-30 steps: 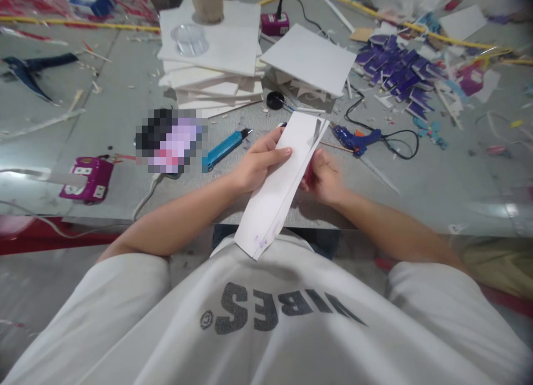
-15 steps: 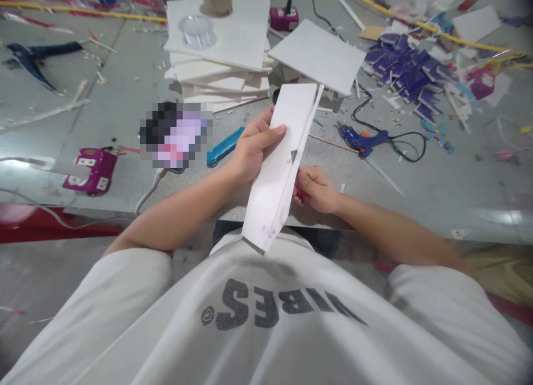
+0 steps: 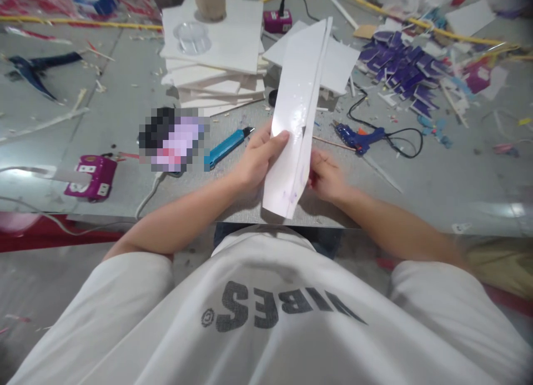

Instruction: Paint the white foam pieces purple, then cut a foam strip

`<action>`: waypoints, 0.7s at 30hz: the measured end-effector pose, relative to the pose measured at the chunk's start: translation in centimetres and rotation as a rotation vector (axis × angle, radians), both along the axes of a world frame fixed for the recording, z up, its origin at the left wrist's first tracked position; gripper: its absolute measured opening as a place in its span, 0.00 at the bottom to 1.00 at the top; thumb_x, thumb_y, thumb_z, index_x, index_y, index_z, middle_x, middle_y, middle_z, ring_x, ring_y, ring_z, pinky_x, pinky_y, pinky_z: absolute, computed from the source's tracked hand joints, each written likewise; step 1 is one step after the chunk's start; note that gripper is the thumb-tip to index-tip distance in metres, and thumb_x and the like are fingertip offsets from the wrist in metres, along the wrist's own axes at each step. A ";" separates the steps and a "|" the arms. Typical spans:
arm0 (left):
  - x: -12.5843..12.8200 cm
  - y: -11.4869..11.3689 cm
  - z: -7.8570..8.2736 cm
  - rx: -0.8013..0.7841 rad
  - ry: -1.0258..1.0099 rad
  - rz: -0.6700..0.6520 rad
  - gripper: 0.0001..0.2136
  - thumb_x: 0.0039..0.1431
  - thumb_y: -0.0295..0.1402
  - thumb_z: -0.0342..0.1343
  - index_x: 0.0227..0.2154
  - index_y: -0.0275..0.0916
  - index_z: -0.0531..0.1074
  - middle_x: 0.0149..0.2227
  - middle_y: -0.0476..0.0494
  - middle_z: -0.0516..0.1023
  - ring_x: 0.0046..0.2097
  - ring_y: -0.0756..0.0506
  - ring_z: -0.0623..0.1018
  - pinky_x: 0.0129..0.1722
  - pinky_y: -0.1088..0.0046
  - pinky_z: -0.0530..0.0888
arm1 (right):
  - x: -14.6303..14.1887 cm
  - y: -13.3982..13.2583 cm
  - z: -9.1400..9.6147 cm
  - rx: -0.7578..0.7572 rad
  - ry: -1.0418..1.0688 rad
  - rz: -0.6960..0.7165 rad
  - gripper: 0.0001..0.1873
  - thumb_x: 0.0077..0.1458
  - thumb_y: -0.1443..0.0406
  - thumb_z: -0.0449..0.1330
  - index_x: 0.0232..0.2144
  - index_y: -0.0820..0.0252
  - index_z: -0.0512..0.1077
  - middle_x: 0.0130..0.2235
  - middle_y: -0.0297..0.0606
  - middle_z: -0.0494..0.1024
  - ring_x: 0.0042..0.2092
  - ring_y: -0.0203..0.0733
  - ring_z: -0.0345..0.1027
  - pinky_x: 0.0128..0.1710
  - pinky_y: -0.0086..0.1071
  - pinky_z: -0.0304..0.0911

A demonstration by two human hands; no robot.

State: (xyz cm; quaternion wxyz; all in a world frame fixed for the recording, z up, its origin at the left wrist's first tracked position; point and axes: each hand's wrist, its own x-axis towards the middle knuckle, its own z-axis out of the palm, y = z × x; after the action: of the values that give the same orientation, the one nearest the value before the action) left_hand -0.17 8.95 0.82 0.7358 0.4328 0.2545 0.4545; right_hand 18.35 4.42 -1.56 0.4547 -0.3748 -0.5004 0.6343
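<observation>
My left hand [image 3: 258,160] grips a long white foam-board strip [image 3: 300,107] from the left, thumb across its glossy face. The strip stands nearly upright above the table's near edge, its top reaching over the far boards. My right hand [image 3: 327,176] is closed behind the strip's right edge, fingers curled against it; any small thing inside it is hidden. Both hands hover just above the grey table [image 3: 437,179].
A stack of white boards [image 3: 216,57] with a clear round lid sits behind. A blue utility knife [image 3: 227,148] lies left of my hands, a blue glue gun [image 3: 360,138] with black cord right. Purple cut pieces [image 3: 400,63] are scattered at far right; magenta power strip [image 3: 89,176] at left.
The strip has been lifted and pushed away from my chest, so its top now reaches much farther up. My right hand rose from below the strip to beside its lower edge.
</observation>
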 end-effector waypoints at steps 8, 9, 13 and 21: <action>0.9 -0.9 -0.3 0.020 0.010 -0.036 0.29 0.59 0.58 0.78 0.49 0.44 0.76 0.44 0.43 0.89 0.49 0.36 0.91 0.48 0.62 0.88 | 0.2 0.6 0.2 -0.040 0.000 -0.162 0.40 0.55 0.25 0.67 0.27 0.51 0.66 0.19 0.27 0.64 0.19 0.35 0.52 0.17 0.35 0.48; 1.0 -0.9 -0.4 0.028 0.001 -0.036 0.29 0.58 0.58 0.79 0.49 0.44 0.76 0.45 0.43 0.89 0.50 0.36 0.90 0.50 0.61 0.88 | 0.2 0.6 0.1 -0.042 0.005 -0.178 0.39 0.55 0.25 0.68 0.27 0.51 0.67 0.19 0.28 0.65 0.20 0.35 0.53 0.17 0.35 0.48; 1.3 -1.1 -0.7 0.034 -0.028 -0.042 0.29 0.58 0.58 0.79 0.49 0.44 0.76 0.45 0.43 0.90 0.53 0.36 0.90 0.52 0.62 0.87 | 0.2 0.6 -0.3 -0.034 0.024 -0.215 0.36 0.58 0.29 0.69 0.30 0.52 0.71 0.20 0.29 0.67 0.21 0.35 0.55 0.19 0.34 0.52; 0.8 -0.7 0.0 0.055 -0.050 0.011 0.25 0.62 0.56 0.77 0.45 0.44 0.77 0.38 0.49 0.87 0.36 0.44 0.87 0.38 0.67 0.86 | -0.2 -0.3 -0.2 -0.045 -0.024 -0.015 0.39 0.59 0.27 0.65 0.26 0.52 0.64 0.17 0.25 0.63 0.16 0.33 0.51 0.15 0.31 0.49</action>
State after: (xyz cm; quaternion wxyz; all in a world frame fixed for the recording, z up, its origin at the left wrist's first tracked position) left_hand 0.63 8.27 0.84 0.7273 0.4400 0.2259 0.4758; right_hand 18.13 4.09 -1.79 0.4449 -0.3965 -0.4887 0.6372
